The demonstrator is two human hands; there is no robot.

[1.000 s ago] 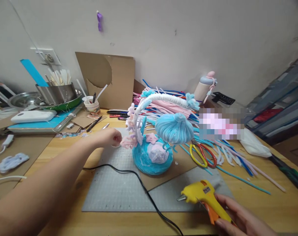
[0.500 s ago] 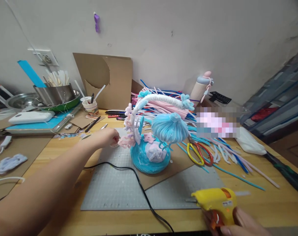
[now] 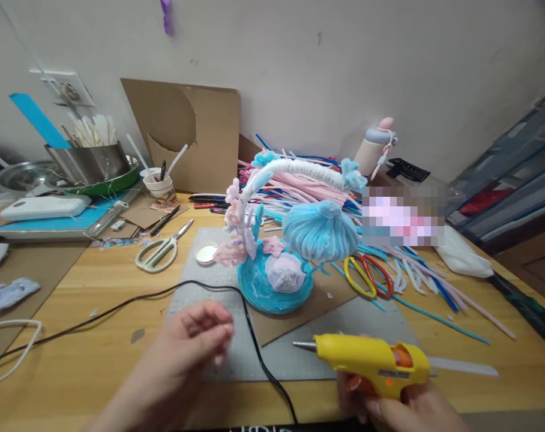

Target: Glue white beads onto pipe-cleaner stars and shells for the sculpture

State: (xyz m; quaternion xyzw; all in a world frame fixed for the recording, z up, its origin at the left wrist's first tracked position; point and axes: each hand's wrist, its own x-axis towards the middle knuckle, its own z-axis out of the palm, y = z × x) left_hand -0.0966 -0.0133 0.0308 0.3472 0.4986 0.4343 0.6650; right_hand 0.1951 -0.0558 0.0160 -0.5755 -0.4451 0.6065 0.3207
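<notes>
My right hand (image 3: pixel 403 411) grips a yellow hot glue gun (image 3: pixel 367 360), its metal nozzle pointing left and a clear glue stick (image 3: pixel 464 366) out of its back. Over the mat's left front, my left hand (image 3: pixel 200 336) has its fingertips pinched together; whatever is between them is too small to make out. Beyond it stands a fuzzy pipe-cleaner lamp (image 3: pixel 272 306) with a round blue base, a white curved arm (image 3: pixel 299 168), a blue shell-like shade (image 3: pixel 320 231) and pink flowers. A small round dish (image 3: pixel 206 253) with whitish contents sits left of the lamp.
A black cable (image 3: pixel 249 318) crosses the grey cutting mat (image 3: pixel 299 369). Pale-handled scissors (image 3: pixel 158 255) lie left, red-and-yellow scissors (image 3: pixel 367 279) right. Behind are pipe cleaners (image 3: pixel 299 189), a cardboard sheet (image 3: pixel 218 138) and a paper cup (image 3: pixel 159 186) with sticks.
My left hand has come back from the small dish toward me, uncovering the dish and the pale scissors. The glue gun has moved left and turned more side-on.
</notes>
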